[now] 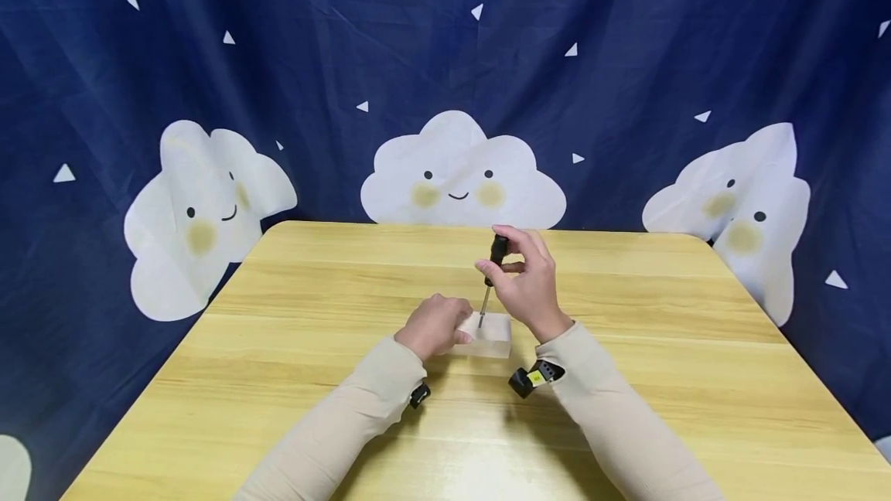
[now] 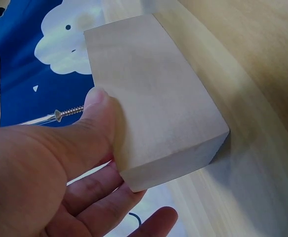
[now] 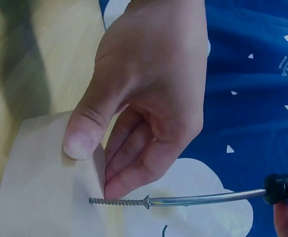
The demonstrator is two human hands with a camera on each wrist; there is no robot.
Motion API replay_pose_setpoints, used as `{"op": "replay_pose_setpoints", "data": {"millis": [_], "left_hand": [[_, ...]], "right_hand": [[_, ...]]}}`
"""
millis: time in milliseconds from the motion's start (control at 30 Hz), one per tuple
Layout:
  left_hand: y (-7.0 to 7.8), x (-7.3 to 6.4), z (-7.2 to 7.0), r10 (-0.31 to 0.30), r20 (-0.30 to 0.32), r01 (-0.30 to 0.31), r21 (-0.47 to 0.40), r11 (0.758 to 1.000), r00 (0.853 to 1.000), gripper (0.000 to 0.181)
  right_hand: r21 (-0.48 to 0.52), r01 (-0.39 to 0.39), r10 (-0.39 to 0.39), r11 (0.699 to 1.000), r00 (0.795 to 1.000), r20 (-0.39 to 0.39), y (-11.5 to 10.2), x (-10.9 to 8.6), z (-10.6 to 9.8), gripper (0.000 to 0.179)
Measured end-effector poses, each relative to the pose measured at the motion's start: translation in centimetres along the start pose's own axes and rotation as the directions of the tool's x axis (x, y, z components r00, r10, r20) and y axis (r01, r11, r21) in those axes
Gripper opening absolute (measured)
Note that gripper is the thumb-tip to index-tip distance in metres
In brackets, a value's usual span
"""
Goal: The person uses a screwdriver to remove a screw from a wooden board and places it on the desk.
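A pale wooden block [image 1: 496,333] lies on the table in the middle of the head view. My left hand [image 1: 435,325] grips its left end, thumb on the near face and fingers round the far side. From the block's top rises a metal screw [image 3: 119,201], its threads largely exposed and its tip at the wood. The tip of a black-handled screwdriver [image 1: 497,251] meets the screw head, with the shaft slightly tilted in the head view. My right hand [image 1: 529,284] holds the handle between thumb and fingers, above the block. Only a few right fingertips [image 3: 285,220] show in the right wrist view.
The light wood-grain table [image 1: 313,292] spreads around both hands. Behind it hangs a dark blue curtain [image 1: 418,37] with white smiling clouds and small triangles. Each wrist wears a black strapped device, the right one [image 1: 534,379] hanging close over the table.
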State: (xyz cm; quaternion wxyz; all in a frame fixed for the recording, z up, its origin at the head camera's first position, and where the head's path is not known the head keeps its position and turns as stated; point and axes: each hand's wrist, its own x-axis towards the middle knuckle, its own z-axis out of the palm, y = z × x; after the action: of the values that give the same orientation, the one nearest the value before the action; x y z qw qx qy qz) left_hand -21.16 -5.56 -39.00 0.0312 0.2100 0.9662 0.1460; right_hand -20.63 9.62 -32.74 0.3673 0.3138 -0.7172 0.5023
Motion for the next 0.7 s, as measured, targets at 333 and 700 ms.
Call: {"op": "replay_pose_setpoints", "data": {"millis": [333,700], "left_hand": [[-0.13,0.08,0.02,0.009,-0.016,-0.009,0.001,1.000,1.000,0.045],[-0.14,0.14,0.32,-0.004,-0.006,0.004,-0.015,1.000,1.000,0.045]], "right_hand": [[0.051,0.005,-0.009,0.999,0.997,0.074,0.12,0.24,-0.20,0.042],[0.078,-0.014,0.009,0.997,0.997,0.070,0.36,-0.01,-0.18,0.041]]}}
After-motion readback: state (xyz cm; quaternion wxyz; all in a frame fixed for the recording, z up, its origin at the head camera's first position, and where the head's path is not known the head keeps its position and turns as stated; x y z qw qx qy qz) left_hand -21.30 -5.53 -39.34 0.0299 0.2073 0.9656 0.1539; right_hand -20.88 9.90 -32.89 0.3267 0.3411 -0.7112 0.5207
